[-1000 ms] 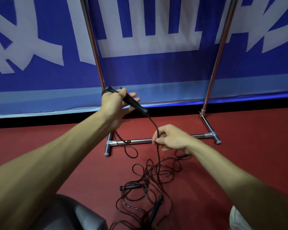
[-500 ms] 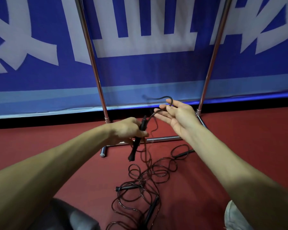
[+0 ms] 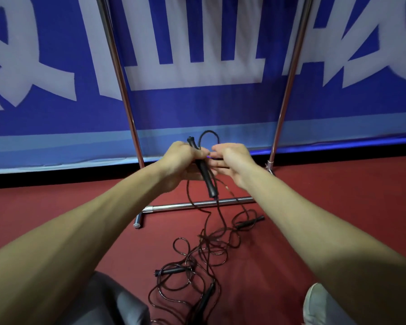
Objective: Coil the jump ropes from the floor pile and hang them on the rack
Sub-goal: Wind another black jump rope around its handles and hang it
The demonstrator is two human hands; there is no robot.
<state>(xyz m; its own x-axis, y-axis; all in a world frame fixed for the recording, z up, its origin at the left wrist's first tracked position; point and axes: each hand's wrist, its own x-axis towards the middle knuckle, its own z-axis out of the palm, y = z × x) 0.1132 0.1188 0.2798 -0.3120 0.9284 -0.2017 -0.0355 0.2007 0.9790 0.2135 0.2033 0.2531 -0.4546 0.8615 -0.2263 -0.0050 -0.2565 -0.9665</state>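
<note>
My left hand (image 3: 181,164) grips a black jump rope handle (image 3: 205,178) that points down and slightly right. A loop of its black cord (image 3: 209,132) arches just above both hands. My right hand (image 3: 231,161) is right beside the handle, with its fingers stretched left toward it; whether they touch the cord is hidden. The cord runs down from the handle into the tangled rope pile (image 3: 209,254) on the red floor. The chrome rack (image 3: 197,204) stands right behind the pile, only its two uprights and bottom bar in view.
Three loose black handles lie in the pile: one on the left (image 3: 171,270), one on the right (image 3: 249,222), one nearest me (image 3: 206,299). A blue banner (image 3: 220,106) hangs behind the rack. My grey-clad knee (image 3: 117,306) and white shoe (image 3: 314,306) flank the pile.
My left hand lifted the handle up and to the right. My right hand moved left to meet it, so the cord loop now stands above both hands.
</note>
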